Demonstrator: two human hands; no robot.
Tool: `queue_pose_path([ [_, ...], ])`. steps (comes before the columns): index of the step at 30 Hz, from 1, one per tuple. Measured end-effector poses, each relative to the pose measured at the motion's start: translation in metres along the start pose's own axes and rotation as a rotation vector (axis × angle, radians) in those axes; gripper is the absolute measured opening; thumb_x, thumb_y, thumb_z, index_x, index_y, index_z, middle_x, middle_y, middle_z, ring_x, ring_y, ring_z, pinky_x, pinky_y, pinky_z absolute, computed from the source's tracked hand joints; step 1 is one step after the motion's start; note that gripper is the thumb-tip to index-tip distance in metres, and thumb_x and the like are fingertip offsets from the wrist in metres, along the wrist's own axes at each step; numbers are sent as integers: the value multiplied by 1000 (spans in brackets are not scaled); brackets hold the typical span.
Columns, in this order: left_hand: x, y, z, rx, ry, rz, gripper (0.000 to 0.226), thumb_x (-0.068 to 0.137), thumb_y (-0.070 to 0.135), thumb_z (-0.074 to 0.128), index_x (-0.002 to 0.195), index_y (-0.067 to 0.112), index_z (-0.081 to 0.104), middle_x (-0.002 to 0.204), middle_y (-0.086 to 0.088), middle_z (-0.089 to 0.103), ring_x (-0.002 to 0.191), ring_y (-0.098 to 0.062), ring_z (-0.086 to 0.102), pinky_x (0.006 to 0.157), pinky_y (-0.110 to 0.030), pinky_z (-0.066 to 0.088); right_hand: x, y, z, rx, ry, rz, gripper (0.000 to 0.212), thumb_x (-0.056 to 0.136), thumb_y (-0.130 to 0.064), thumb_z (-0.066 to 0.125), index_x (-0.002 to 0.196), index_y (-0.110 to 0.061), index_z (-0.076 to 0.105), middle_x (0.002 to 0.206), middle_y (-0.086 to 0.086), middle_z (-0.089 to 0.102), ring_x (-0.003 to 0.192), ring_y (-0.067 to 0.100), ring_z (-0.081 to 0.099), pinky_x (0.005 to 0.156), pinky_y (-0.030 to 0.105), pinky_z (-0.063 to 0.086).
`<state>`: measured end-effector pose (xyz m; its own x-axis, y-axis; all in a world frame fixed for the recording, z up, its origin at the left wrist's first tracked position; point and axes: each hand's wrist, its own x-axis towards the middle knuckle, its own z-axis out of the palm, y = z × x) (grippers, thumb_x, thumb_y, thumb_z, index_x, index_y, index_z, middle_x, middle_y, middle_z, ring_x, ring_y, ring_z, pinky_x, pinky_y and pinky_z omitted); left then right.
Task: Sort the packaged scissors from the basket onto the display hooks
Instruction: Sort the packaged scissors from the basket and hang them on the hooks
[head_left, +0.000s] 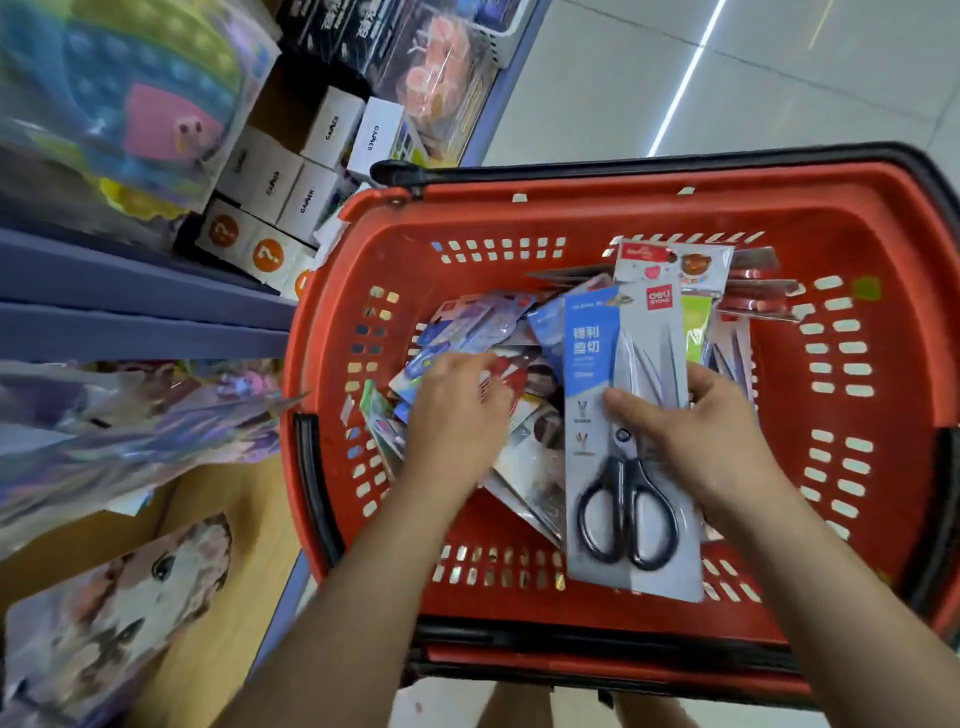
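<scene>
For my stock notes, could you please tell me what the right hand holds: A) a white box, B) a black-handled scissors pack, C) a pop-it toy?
B: the right hand pinches the black-handled scissors pack over the red basket.

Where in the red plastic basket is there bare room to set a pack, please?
Bare floor shows by the near wall of the red plastic basket, between the left forearm and the grey-carded black-handled scissors in the right hand. More shows under the far-left wall. The middle, under the left hand, and the far right corner are heaped with packs.
</scene>
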<state>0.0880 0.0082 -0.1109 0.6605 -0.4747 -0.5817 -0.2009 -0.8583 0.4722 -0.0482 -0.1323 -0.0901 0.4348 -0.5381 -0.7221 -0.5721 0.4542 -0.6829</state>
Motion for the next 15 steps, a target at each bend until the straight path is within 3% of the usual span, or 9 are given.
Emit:
queue_pose_path([
  [2, 44, -21, 1, 211, 17, -94, 49, 101, 31, 45, 144, 8, 43, 144, -17, 46, 131, -35, 44, 109, -41, 37, -1, 3, -8, -42, -13, -32, 18, 84, -12, 77, 98, -20, 70, 82, -15, 77, 73, 5, 74, 59, 14, 56],
  [4, 73, -34, 1, 289, -149, -236, 61, 99, 43, 48, 146, 6, 35, 144, -21, 46, 130, -40, 46, 105, -44, 41, -4, 4, -16, -60, -29, -51, 17, 85, -12, 76, 96, -22, 68, 77, -21, 75, 71, 0, 73, 56, 10, 53],
  [7, 81, -36, -4, 262, -136, -317, 64, 84, 53, 68, 127, 8, 55, 128, -18, 60, 116, -38, 57, 88, -38, 47, -8, 7, -23, -49, -18, -35, 18, 86, -13, 75, 99, -20, 66, 75, -19, 75, 70, 2, 73, 54, 11, 52],
  [9, 69, -28, -12, 246, -77, -301, 52, 76, 49, 75, 108, 10, 63, 109, -13, 66, 99, -35, 63, 72, -33, 44, -12, 4, -25, -22, -5, 2, 17, 86, -14, 74, 100, -19, 66, 79, -14, 77, 71, 6, 74, 54, 14, 54],
  [12, 37, -16, -22, -99, -44, -338, 19, 78, 28, 80, 81, 19, 63, 77, 2, 63, 70, -21, 60, 60, -27, 40, -19, 0, -24, -5, 4, 26, 18, 85, -15, 74, 100, -18, 66, 85, -8, 78, 72, 11, 75, 55, 19, 57],
  [15, -1, -6, -29, -663, -69, -393, 7, 85, 16, 75, 91, 13, 72, 68, 1, 68, 48, -9, 57, 45, -19, 40, -26, -4, -19, 19, 16, 36, 18, 85, -17, 74, 102, -17, 67, 84, -7, 78, 75, 14, 76, 59, 21, 60],
])
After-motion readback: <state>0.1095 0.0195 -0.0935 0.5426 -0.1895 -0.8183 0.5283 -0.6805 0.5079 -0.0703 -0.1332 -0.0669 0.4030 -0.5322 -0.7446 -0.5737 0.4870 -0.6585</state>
